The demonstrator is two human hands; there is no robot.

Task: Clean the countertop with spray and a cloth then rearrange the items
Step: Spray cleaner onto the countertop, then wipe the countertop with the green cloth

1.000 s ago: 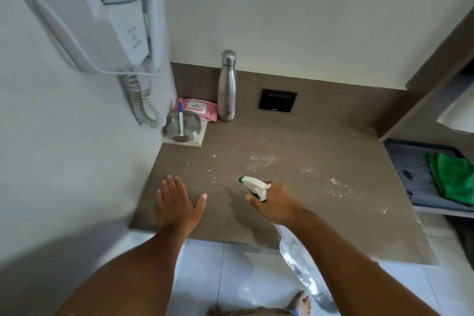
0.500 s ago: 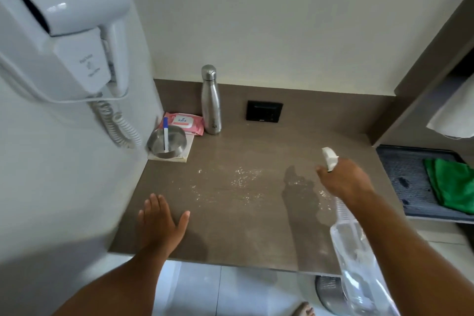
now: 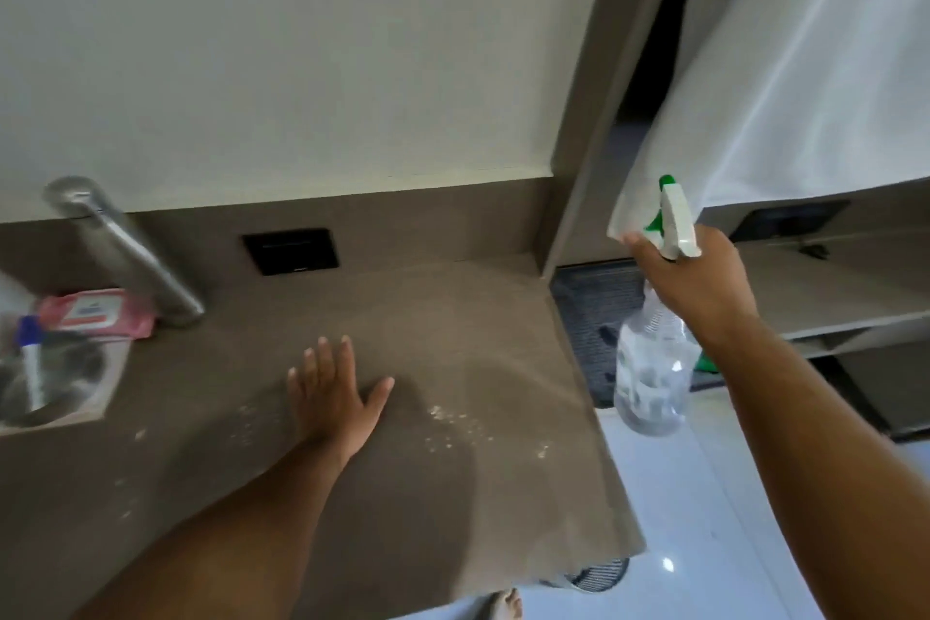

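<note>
My right hand [image 3: 689, 282] grips a clear spray bottle [image 3: 651, 368] by its white and green trigger head, held in the air past the right edge of the brown countertop [image 3: 453, 317]. Flat on the counter's middle lies my left hand [image 3: 329, 393], fingers spread. White specks and droplets [image 3: 458, 428] dot the surface to its right. A sliver of green cloth [image 3: 704, 363] shows behind my right wrist, mostly hidden.
At the left stand a steel bottle [image 3: 126, 252], a pink wipes pack [image 3: 95, 315] and a metal bowl [image 3: 50, 378] holding a blue-capped pen. A black socket plate [image 3: 291, 251] sits on the backsplash. A white towel [image 3: 805, 66] hangs above a dark tray [image 3: 589, 317] at right.
My right hand has carried the spray bottle rightward, off the counter toward the shelf area. The view has swung right; my left hand stays flat on the counter.
</note>
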